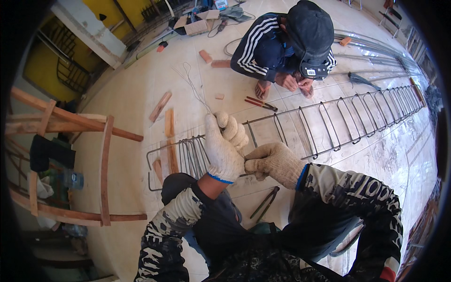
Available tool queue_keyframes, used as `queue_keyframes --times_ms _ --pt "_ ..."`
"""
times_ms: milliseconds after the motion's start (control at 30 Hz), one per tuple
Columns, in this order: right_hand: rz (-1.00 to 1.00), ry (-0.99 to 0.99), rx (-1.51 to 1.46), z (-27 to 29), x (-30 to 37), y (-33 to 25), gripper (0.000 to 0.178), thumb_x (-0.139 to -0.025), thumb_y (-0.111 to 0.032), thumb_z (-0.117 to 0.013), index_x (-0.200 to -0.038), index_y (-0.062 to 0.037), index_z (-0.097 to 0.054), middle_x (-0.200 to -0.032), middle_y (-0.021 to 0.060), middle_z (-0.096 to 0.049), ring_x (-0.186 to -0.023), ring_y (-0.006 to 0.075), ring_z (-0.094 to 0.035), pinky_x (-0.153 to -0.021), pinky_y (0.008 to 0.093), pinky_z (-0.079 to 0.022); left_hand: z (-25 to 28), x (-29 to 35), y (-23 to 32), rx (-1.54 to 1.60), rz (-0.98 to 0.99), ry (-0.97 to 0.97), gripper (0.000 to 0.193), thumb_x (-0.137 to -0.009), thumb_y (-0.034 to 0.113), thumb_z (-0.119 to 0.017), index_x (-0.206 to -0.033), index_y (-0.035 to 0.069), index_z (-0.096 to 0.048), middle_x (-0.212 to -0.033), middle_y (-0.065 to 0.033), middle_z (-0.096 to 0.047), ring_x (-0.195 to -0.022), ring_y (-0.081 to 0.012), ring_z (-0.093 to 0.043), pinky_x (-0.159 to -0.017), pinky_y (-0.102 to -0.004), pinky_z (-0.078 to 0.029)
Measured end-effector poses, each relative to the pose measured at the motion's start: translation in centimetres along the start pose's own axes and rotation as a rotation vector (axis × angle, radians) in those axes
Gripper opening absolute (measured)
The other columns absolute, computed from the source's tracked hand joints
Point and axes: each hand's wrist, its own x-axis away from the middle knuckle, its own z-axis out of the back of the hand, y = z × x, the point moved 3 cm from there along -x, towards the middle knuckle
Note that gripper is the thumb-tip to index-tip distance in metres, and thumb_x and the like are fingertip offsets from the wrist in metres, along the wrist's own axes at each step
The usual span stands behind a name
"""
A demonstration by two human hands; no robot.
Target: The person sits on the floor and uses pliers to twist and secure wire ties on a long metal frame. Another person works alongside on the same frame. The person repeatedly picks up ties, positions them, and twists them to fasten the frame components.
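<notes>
Both my hands wear off-white knitted gloves and meet above a long steel rebar cage (336,134) lying on the floor. My left hand (225,145) is closed around some thin tie wire (191,83), whose looped end sticks out past the thumb toward the far left. Beside its palm, my right hand (276,163) is pinched shut; whatever its fingertips hold is too small and hidden to make out. Several stirrups (193,152) stand bunched together at the cage's left end. Dark-handled pincers (264,204) lie on the floor between my knees.
Across the cage a person in a dark cap (309,33) squats, hands (293,83) together, near red-handled pincers (261,103). A wooden frame (107,171) stands at left. Brick pieces (160,106), a wood strip (170,141), loose rods (376,49) and an open cardboard box (199,24) lie around.
</notes>
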Motion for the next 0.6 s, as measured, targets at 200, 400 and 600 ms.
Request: queue_keyframes --times_ms 200,400,600 --pt "0.194 0.037 0.341 -0.1 0.3 -1.4 0.023 -0.094 -0.019 -0.083 -0.108 -0.0002 -0.082 -0.089 0.0119 -0.078 -0.08 0.0258 -0.075 -0.076 0.0394 -0.061 -0.6 0.1 0.2 -0.167 0.08 0.114 0.039 -0.121 0.044 -0.044 -0.094 0.017 -0.054 -0.068 0.0074 -0.031 -0.056 -0.0072 -0.025 -0.05 -0.0269 -0.023" --pt "0.941 0.349 1.028 1.8 2.7 -7.6 0.033 -0.089 -0.021 -0.083 -0.12 -0.012 -0.078 -0.102 0.0114 -0.077 -0.1 0.0344 -0.075 -0.099 0.0488 -0.056 1.7 0.6 0.8 -0.592 0.413 0.154 0.034 -0.116 0.043 -0.057 -0.101 0.014 -0.067 -0.069 0.0093 -0.041 -0.054 -0.0048 -0.034 -0.048 -0.0273 -0.025" --pt "0.616 0.198 1.495 6.4 2.3 -6.5 0.027 -0.093 -0.026 -0.071 -0.113 -0.0091 -0.077 -0.105 0.0153 -0.076 -0.117 0.0343 -0.07 -0.1 0.0523 -0.055 -0.6 3.2 0.4 -0.891 0.715 -0.029 0.029 -0.114 0.035 -0.062 -0.102 0.011 -0.072 -0.074 0.0074 -0.054 -0.057 -0.0027 -0.041 -0.05 -0.0239 -0.033"
